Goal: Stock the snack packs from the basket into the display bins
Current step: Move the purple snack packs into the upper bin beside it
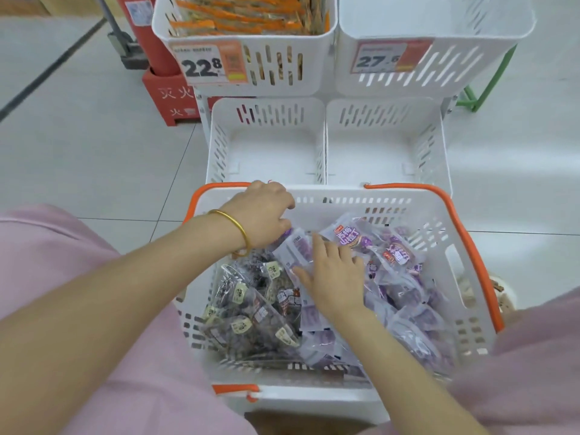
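While the lower left bin (pixel 266 152) and lower right bin (pixel 376 152) are sitting bare, the basket (pixel 345 196) is carrying what looks like the whole load: purple packs (pixel 408 309) on its right side, dark packs (pixel 251 309) on its left. The left hand (pixel 263 215) is curling its fingers round the top end of one purple pack (pixel 298 249), and the right hand (pixel 335 281) is lying flat on it, fingers straight. Stocking looks barely begun; only the upper left bin (pixel 282 80) is showing orange packs (pixel 251 17).
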`<state>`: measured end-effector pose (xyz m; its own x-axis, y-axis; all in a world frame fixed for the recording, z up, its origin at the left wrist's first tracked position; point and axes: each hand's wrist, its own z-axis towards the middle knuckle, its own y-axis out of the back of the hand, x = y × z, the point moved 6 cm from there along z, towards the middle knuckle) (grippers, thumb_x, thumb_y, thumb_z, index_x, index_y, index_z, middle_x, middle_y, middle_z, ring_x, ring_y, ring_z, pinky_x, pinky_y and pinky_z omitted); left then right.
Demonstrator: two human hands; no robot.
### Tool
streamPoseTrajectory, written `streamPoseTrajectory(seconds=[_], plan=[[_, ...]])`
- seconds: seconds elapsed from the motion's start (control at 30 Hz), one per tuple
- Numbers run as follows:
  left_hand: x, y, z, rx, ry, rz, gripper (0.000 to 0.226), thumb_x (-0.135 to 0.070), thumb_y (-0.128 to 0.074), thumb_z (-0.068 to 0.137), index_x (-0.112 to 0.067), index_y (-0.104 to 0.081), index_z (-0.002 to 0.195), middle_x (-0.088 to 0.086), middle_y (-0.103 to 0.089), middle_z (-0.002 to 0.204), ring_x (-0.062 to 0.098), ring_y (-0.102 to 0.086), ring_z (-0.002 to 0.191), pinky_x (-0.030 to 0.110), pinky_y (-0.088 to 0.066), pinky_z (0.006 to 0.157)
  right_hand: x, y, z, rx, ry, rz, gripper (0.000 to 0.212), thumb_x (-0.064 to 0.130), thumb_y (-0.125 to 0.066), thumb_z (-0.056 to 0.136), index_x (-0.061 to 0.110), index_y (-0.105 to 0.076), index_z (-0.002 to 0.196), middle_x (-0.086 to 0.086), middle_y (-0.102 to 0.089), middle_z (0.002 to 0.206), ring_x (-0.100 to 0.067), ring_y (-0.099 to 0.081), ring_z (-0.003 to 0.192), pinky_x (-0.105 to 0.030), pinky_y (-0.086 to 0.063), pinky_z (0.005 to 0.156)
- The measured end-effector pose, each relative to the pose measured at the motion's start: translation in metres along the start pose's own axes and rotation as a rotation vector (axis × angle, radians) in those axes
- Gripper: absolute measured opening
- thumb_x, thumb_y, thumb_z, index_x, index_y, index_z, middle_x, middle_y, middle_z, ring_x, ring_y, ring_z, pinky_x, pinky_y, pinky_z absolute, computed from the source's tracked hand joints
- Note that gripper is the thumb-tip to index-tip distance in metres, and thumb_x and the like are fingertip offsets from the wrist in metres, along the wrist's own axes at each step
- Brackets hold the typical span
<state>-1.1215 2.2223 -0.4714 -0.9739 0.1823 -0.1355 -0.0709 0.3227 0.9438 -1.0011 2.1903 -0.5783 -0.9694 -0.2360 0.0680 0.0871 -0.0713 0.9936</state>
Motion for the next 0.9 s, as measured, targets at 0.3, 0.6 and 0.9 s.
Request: streamPoseTrajectory(seconds=[0.3, 0.6, 0.9], plan=[[0.009, -0.005, 0.004, 0.016, 0.046, -0.008, 0.041, -0.028, -0.046, 0.095, -0.016, -0.045, 0.134, 0.007, -0.038, 0.141, 0.028, -0.028, 0.132, 0.045, -0.032, 0.106, 0.007, -0.018, 0.012, 0.042, -0.010, 0.103, 0.045, 0.043, -0.079, 0.070, 0.004, -0.060, 0.085, -0.012, -0.065, 0.077, -0.031, -0.065, 0.071, -0.037, -0.049, 0.060], [0.010, -0.022, 0.001, 0.077, 0.029, -0.005, 0.039, -0.027, -0.045, 0.096, -0.015, -0.046, 0.133, 0.006, -0.040, 0.138, 0.028, -0.030, 0.128, 0.044, -0.034, 0.104, -0.002, -0.004, 0.009, -0.114, 0.070, 0.218, 0.037, 0.025, -0.084, 0.069, 0.009, -0.051, 0.067, -0.002, -0.053, 0.046, -0.025, -0.051, 0.042, -0.030, -0.035, 0.052], [0.001, -0.042, 0.004, 0.055, -0.132, -0.069, 0.086, -0.018, -0.065, 0.086, -0.024, -0.007, 0.150, 0.005, -0.017, 0.154, 0.024, -0.017, 0.140, 0.038, -0.024, 0.114, -0.042, 0.009, 0.015, 0.049, -0.118, 0.833, 0.026, 0.026, -0.048, 0.098, 0.011, -0.036, 0.080, 0.002, -0.039, 0.062, -0.016, -0.035, 0.056, -0.031, -0.027, 0.053]])
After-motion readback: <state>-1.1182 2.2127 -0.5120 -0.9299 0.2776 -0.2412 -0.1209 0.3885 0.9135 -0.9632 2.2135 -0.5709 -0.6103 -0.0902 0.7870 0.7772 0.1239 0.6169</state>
